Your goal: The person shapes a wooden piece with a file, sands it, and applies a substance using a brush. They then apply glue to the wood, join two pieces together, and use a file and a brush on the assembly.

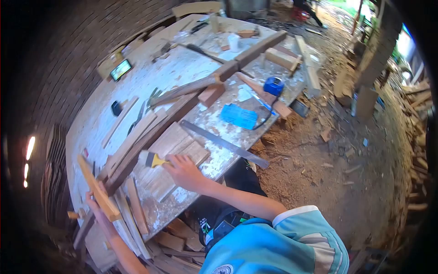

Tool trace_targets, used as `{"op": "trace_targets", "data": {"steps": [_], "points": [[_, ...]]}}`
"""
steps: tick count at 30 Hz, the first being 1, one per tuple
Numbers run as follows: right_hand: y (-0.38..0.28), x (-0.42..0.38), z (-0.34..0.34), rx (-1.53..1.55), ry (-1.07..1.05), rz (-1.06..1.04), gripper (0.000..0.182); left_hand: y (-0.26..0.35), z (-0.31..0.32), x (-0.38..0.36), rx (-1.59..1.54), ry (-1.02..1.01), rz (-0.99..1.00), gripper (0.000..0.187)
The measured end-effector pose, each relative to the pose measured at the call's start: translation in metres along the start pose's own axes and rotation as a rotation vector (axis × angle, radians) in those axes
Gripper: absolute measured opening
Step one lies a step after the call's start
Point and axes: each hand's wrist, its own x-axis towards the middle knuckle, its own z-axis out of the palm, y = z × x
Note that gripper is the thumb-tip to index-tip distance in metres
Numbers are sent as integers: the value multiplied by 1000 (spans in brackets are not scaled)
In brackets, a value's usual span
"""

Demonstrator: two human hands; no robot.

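My right hand [185, 172] is closed around the yellow handle of a paintbrush [154, 159], its bristles pointing left above a flat wooden board [169, 141]. At the left, my left hand [97, 210] grips a yellowish wooden piece [98, 189] held tilted near the table's edge. Beside it runs a long dark wooden beam [159, 132] across the table. A metal ruler [223, 144] lies to the right of the board and sticks out past the table edge.
On the worktable [178, 73] are a blue tape measure [273, 85], a blue flat object [238, 116], a phone [121, 70], a white cup [233, 42] and wood strips. Shavings cover the ground [315, 182]. A person [310, 11] is in the far background.
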Motion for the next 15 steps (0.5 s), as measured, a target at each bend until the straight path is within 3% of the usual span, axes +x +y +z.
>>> {"op": "trace_targets", "data": {"steps": [3, 5, 8, 10, 12, 15], "points": [[5, 1, 5, 21, -14, 11, 21, -22, 3, -32, -318, -350, -200, 33], [6, 2, 9, -7, 33, -37, 19, -40, -2, -35, -431, -462, -276, 31], [2, 6, 4, 68, 10, -9, 19, -63, 15, -56, -409, -169, -240, 21], [2, 7, 4, 86, -8, -37, 18, -57, 44, -97, -135, -28, -258, 17], [1, 7, -1, 90, -30, -47, 18, -54, 67, -137, 341, 138, -250, 16], [2, 7, 0, 72, -25, -54, 21, -46, 51, -157, 606, 190, -175, 26]]}}
